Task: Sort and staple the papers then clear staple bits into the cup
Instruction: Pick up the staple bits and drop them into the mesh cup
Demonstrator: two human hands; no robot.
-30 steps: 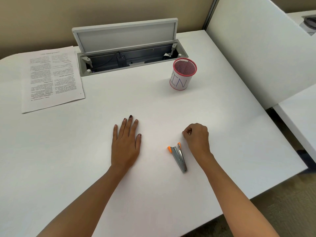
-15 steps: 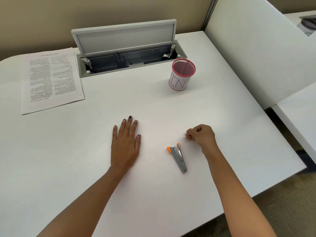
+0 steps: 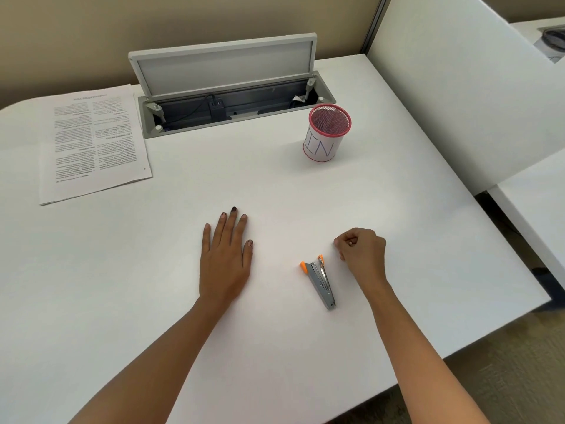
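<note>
The cup [image 3: 327, 133] stands upright, well apart from the right hand [image 3: 363, 252], which is curled in a pinch beside the stapler [image 3: 321, 280]; whether it holds a staple bit cannot be told. The left hand [image 3: 226, 258] lies flat and the papers [image 3: 91, 145] sit far left. Clearing bits seems to be the step, and the next move calls for a carry over the cup's mouth.

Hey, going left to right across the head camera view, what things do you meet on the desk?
papers → left hand → stapler → right hand. The cup is left out because it overlaps the stapler's column.
</note>
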